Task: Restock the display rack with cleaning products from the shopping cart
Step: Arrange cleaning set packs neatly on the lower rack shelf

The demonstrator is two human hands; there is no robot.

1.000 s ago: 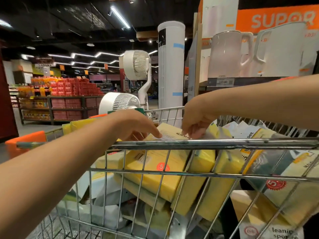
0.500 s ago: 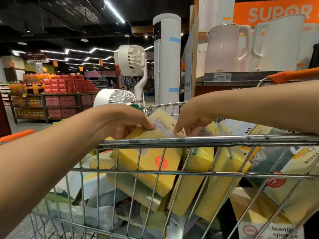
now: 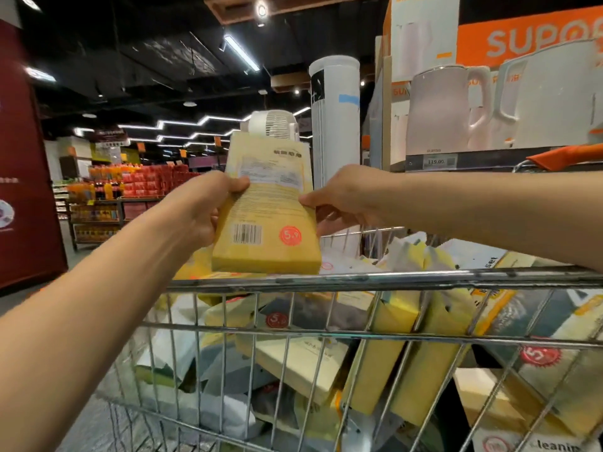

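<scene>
A yellow pack of cleaning sponges [image 3: 267, 210] with a barcode and a red price sticker is held up above the wire shopping cart [image 3: 359, 278]. My left hand [image 3: 202, 207] grips its left edge, thumb on the front. On the pack's right edge my right hand [image 3: 339, 200] pinches it with fingers and thumb. Inside the cart lie several more yellow sponge packs [image 3: 427, 353] and white packets [image 3: 182, 347], tilted and piled on each other.
A shelf [image 3: 473, 158] at the right carries white kettles [image 3: 443, 112] under an orange sign. A white tower fan [image 3: 336, 125] and a round fan [image 3: 274, 125] stand beyond the cart. A dark red wall [image 3: 29, 190] is at the left, with stocked shelves [image 3: 107, 203] down the aisle.
Both hands have lifted the yellow pack out of the cart, from rim height up to chest height. The pack now stands upright with its back label facing me.
</scene>
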